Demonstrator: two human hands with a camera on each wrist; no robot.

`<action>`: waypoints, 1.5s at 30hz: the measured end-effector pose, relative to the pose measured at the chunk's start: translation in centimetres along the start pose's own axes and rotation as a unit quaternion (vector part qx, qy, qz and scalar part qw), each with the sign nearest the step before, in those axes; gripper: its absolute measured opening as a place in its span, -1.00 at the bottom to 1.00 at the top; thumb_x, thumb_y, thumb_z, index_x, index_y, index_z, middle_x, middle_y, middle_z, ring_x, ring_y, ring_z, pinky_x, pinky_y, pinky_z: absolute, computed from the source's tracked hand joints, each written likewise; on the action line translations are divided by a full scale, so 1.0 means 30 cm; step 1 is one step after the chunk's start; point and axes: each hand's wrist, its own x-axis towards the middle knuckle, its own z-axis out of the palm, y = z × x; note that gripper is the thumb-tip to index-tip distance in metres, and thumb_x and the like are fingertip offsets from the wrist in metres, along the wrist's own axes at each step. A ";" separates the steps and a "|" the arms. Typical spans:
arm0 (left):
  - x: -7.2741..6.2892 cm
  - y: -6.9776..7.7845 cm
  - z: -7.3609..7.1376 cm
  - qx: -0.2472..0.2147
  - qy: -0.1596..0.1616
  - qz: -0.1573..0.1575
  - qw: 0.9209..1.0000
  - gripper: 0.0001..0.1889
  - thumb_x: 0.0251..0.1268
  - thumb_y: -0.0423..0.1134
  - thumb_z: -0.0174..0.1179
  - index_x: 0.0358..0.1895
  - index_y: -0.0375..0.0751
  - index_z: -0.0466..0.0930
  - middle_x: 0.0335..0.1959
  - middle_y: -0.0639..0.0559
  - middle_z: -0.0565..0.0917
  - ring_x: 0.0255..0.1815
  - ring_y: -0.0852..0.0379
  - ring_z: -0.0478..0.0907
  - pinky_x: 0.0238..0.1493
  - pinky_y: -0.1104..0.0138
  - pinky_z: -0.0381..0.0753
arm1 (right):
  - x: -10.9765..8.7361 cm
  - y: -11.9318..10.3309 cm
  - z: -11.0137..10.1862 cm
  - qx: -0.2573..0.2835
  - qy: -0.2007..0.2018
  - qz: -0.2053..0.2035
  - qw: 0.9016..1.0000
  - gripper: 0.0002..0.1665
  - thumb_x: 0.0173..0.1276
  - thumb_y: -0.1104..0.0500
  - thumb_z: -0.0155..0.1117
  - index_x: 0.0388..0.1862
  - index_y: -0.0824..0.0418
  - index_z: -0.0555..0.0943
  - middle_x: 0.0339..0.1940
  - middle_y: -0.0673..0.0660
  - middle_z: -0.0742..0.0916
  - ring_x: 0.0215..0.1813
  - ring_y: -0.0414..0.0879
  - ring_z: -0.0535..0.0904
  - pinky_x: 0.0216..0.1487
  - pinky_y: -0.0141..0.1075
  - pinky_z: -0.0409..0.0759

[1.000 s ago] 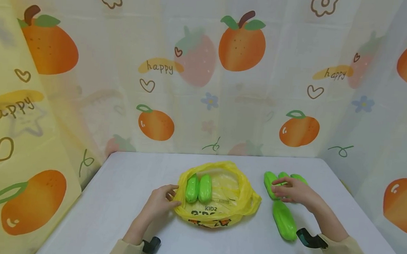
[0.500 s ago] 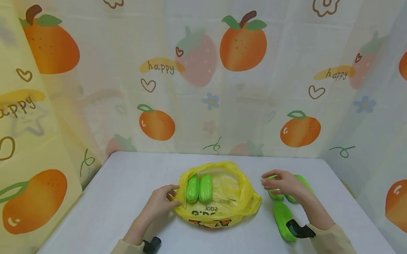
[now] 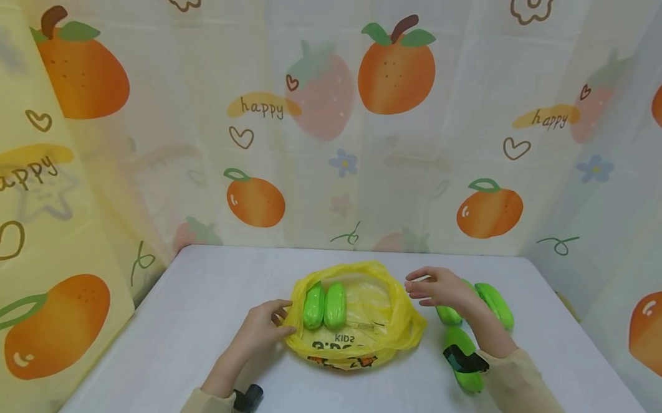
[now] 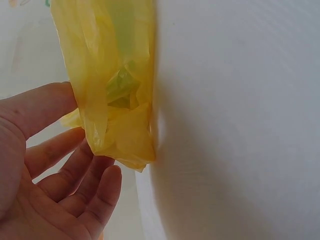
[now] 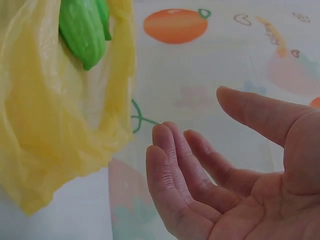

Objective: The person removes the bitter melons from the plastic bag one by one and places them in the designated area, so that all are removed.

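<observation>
A yellow plastic bag lies with its mouth spread wide at mid-table. Inside, at its left, two glossy green gourd-like vegetables sit side by side. My left hand touches the bag's left rim with thumb and fingertips apart; the left wrist view shows a gap between thumb and forefinger. Just right of the bag hovers my right hand, its fingers loosely bent and nothing between them, as the right wrist view confirms. Beneath and beside it lie more green gourds, one of them partly hidden.
Another green gourd lies nearer the front, partly covered by the black wrist camera. White cloth covers the table. A fruit-printed curtain hangs behind and at both sides.
My right hand has moved left from above the gourds to the bag's right edge, uncovering a gourd on the right. The left hand and the bag keep their places.
</observation>
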 end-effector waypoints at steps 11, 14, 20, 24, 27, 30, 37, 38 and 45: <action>-0.001 0.000 -0.004 0.000 -0.002 -0.004 1.000 -0.44 -0.03 -0.20 0.44 0.13 -0.19 0.55 -0.28 0.04 0.63 -0.28 0.13 0.52 -0.27 0.30 0.50 | 0.062 -0.045 0.070 -0.007 -0.003 0.001 1.000 -0.51 0.33 0.08 0.25 0.12 0.35 0.50 0.03 0.34 0.66 0.04 0.15 0.63 0.00 -0.12 0.62; -0.001 -0.002 -0.004 -0.001 -0.003 -0.006 1.000 -0.43 -0.03 -0.20 0.44 0.14 -0.19 0.54 -0.28 0.04 0.63 -0.28 0.13 0.51 -0.27 0.30 0.50 | 0.079 -0.053 0.085 -0.005 -0.012 -0.001 1.000 -0.51 0.33 0.08 0.25 0.13 0.35 0.49 0.05 0.35 0.66 0.07 0.17 0.62 0.01 -0.11 0.61; -0.003 -0.001 -0.004 0.000 -0.001 -0.005 1.000 -0.44 -0.04 -0.21 0.45 0.13 -0.19 0.55 -0.29 0.05 0.63 -0.28 0.14 0.51 -0.26 0.29 0.50 | 0.114 -0.063 0.112 0.002 -0.019 0.002 1.000 -0.50 0.32 0.07 0.27 0.12 0.34 0.50 0.01 0.28 0.68 0.01 0.08 0.66 0.02 -0.09 0.60; -0.004 0.001 -0.005 0.000 0.001 -0.001 1.000 -0.44 -0.04 -0.21 0.45 0.12 -0.19 0.55 -0.29 0.05 0.63 -0.29 0.15 0.51 -0.27 0.29 0.50 | 0.131 -0.069 0.136 0.008 -0.024 0.003 1.000 -0.51 0.32 0.09 0.26 0.12 0.35 0.50 -0.01 0.28 0.68 0.00 0.09 0.66 0.03 -0.06 0.59; -0.004 0.003 -0.006 -0.001 0.002 0.001 1.000 -0.44 -0.05 -0.22 0.45 0.12 -0.19 0.55 -0.29 0.05 0.63 -0.29 0.15 0.51 -0.27 0.29 0.51 | 0.149 -0.070 0.156 0.005 -0.026 0.006 1.000 -0.52 0.31 0.10 0.26 0.11 0.37 0.50 -0.03 0.29 0.69 0.02 0.12 0.65 0.00 -0.08 0.61; -0.003 0.003 -0.006 -0.001 0.001 -0.001 1.000 -0.43 -0.05 -0.22 0.45 0.13 -0.19 0.55 -0.29 0.05 0.63 -0.29 0.14 0.52 -0.26 0.29 0.51 | 0.171 -0.068 0.173 0.003 -0.022 0.013 1.000 -0.52 0.31 0.11 0.27 0.11 0.38 0.50 -0.04 0.30 0.70 0.03 0.15 0.64 -0.02 -0.10 0.62; -0.001 0.005 -0.006 0.003 -0.001 -0.007 1.000 -0.43 -0.05 -0.22 0.45 0.13 -0.18 0.55 -0.28 0.05 0.63 -0.27 0.13 0.52 -0.25 0.28 0.51 | 0.216 -0.056 0.209 0.008 -0.015 0.029 0.999 -0.53 0.31 0.11 0.27 0.10 0.37 0.52 -0.07 0.28 0.71 0.06 0.19 0.62 -0.01 -0.10 0.62; -0.001 0.005 -0.006 0.003 -0.001 -0.008 1.000 -0.44 -0.05 -0.22 0.45 0.13 -0.18 0.55 -0.28 0.05 0.63 -0.27 0.13 0.52 -0.25 0.28 0.51 | 0.223 -0.055 0.214 0.009 -0.015 0.031 0.999 -0.54 0.31 0.11 0.27 0.09 0.37 0.53 -0.07 0.27 0.71 0.06 0.18 0.63 -0.01 -0.11 0.62; -0.004 0.009 -0.007 0.005 0.000 -0.005 1.000 -0.44 -0.05 -0.22 0.45 0.12 -0.19 0.56 -0.29 0.05 0.63 -0.27 0.12 0.53 -0.25 0.27 0.52 | 0.264 -0.054 0.248 0.019 -0.023 0.038 0.999 -0.52 0.32 0.11 0.25 0.11 0.39 0.51 -0.06 0.28 0.71 0.03 0.15 0.64 -0.04 -0.13 0.63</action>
